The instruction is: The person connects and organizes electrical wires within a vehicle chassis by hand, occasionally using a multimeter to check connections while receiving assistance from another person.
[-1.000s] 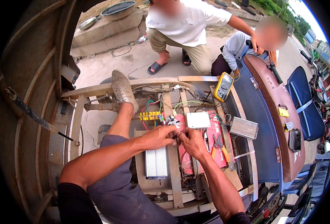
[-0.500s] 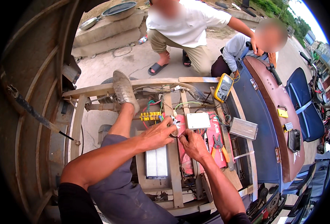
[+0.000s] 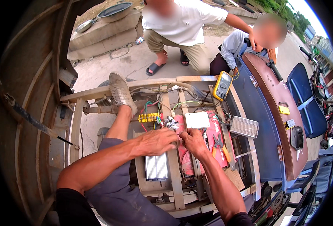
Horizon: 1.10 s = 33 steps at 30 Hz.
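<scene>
My left hand [image 3: 157, 142] and my right hand [image 3: 194, 142] are close together over the metal frame, fingers pinched. A small rounded thing shows partly between them, mostly hidden, and its kind is unclear. Just beyond my left hand lies a bunch of white wire connectors [image 3: 170, 123], beside a yellow terminal block [image 3: 148, 118] with coloured wires. A white box [image 3: 197, 120] sits past my right hand on a red surface [image 3: 185, 162]. Wire pliers with orange handles [image 3: 225, 153] lie right of that hand. Below my left hand is a silver finned box [image 3: 156, 168].
A yellow multimeter [image 3: 223, 86] rests at the frame's far right corner, above another finned metal box [image 3: 244, 127]. The wooden-looking frame rail [image 3: 136, 86] runs along the far side. Two people crouch beyond it. A brown seat [image 3: 266, 90] stands tilted at right; a rusty panel [image 3: 31, 94] rises at left.
Both my hands have come slightly nearer to me, and my left hand has moved off the white connectors, which now show more fully. The whole view has shifted a little.
</scene>
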Each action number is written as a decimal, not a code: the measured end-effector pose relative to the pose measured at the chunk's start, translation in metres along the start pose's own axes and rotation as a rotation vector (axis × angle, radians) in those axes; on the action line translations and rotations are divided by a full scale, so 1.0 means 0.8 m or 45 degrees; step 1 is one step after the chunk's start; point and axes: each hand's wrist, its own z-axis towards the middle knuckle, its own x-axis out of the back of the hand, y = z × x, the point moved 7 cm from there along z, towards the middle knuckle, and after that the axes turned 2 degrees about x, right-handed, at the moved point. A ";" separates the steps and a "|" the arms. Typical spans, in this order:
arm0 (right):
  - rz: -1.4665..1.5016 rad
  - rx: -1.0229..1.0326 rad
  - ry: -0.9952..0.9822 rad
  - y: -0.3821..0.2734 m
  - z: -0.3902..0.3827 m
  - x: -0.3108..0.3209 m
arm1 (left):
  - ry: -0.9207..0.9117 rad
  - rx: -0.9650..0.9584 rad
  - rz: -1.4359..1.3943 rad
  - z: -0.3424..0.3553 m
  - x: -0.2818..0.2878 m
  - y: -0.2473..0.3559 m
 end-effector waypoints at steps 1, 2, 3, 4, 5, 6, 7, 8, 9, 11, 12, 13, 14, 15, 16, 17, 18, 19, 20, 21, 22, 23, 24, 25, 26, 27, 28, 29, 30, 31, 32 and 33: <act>0.001 0.002 0.000 -0.004 -0.002 0.001 | 0.000 0.000 0.002 0.002 -0.005 -0.002; 0.011 -0.027 -0.023 -0.007 -0.004 0.001 | 0.062 0.191 -0.203 0.004 -0.006 -0.018; 0.021 -0.057 -0.046 -0.006 -0.006 0.000 | 0.125 0.381 -0.408 0.004 -0.006 -0.031; 0.021 -0.056 -0.047 -0.007 -0.006 -0.001 | 0.126 0.382 -0.407 0.004 -0.005 -0.031; 0.071 -0.034 -0.060 -0.010 -0.006 -0.003 | 0.104 0.486 -0.474 0.003 -0.005 -0.037; 0.119 -0.015 -0.070 -0.011 -0.006 -0.006 | 0.081 0.588 -0.544 0.002 -0.006 -0.043; 0.115 -0.016 -0.070 -0.014 -0.007 -0.007 | 0.084 0.587 -0.548 0.004 -0.002 -0.041; 0.111 0.010 -0.076 -0.020 -0.009 -0.008 | 0.052 0.668 -0.552 0.002 -0.001 -0.043; 0.122 0.040 -0.085 -0.023 -0.009 -0.008 | 0.013 0.757 -0.544 0.002 -0.002 -0.045; 0.139 0.078 -0.090 -0.023 -0.006 -0.013 | 0.154 0.614 -0.396 0.003 -0.001 -0.049; 0.130 0.107 -0.088 -0.026 -0.006 -0.015 | 0.305 0.455 -0.268 0.002 0.007 -0.045; 0.124 0.106 -0.088 -0.028 -0.007 -0.015 | 0.309 0.453 -0.272 0.001 0.004 -0.049; 0.129 0.090 -0.110 -0.032 -0.008 -0.016 | 0.328 0.433 -0.284 0.001 0.003 -0.052; 0.136 0.077 -0.135 -0.038 -0.010 -0.018 | 0.347 0.416 -0.293 0.000 0.006 -0.052; 0.134 0.080 -0.139 -0.042 -0.014 -0.019 | 0.351 0.419 -0.292 -0.002 0.008 -0.052; 0.234 0.142 -0.083 -0.050 -0.020 -0.015 | 0.354 0.464 -0.319 -0.004 0.011 -0.053; 0.333 0.207 -0.024 -0.054 -0.025 -0.011 | 0.358 0.505 -0.345 -0.004 0.014 -0.054; 0.331 0.212 -0.024 -0.052 -0.029 -0.014 | 0.362 0.504 -0.342 -0.005 0.017 -0.052; 0.310 0.203 0.026 -0.048 -0.033 -0.015 | 0.365 0.544 -0.375 -0.006 0.019 -0.054; 0.290 0.190 0.077 -0.040 -0.038 -0.018 | 0.364 0.586 -0.410 -0.009 0.018 -0.057; 0.197 0.298 0.144 -0.044 -0.043 -0.019 | 0.363 0.585 -0.409 -0.010 0.017 -0.058; 0.199 0.299 0.146 -0.044 -0.045 -0.022 | 0.372 0.616 -0.420 -0.012 0.015 -0.063; 0.184 0.274 0.126 -0.051 -0.051 -0.025 | 0.379 0.648 -0.432 -0.014 0.014 -0.067; 0.169 0.249 0.107 -0.056 -0.055 -0.029 | 0.375 0.647 -0.430 -0.014 0.015 -0.066; 0.189 0.311 0.156 -0.049 -0.052 -0.034 | 0.358 0.681 -0.444 -0.014 0.013 -0.068; 0.192 0.313 0.158 -0.054 -0.054 -0.034 | 0.344 0.714 -0.455 -0.014 0.013 -0.070; 0.120 0.320 0.154 -0.061 -0.057 -0.033 | 0.343 0.712 -0.451 -0.014 0.015 -0.070; 0.048 0.327 0.149 -0.067 -0.059 -0.033 | 0.329 0.701 -0.390 -0.015 0.016 -0.069; 0.061 0.361 0.193 -0.062 -0.058 -0.032 | 0.314 0.683 -0.334 -0.013 0.016 -0.067; 0.060 0.360 0.200 -0.060 -0.056 -0.031 | 0.311 0.677 -0.335 -0.013 0.014 -0.067; -0.023 0.351 0.231 -0.059 -0.054 -0.028 | 0.320 0.630 -0.293 -0.012 0.014 -0.065; -0.104 0.337 0.254 -0.056 -0.053 -0.027 | 0.327 0.589 -0.254 -0.012 0.012 -0.063</act>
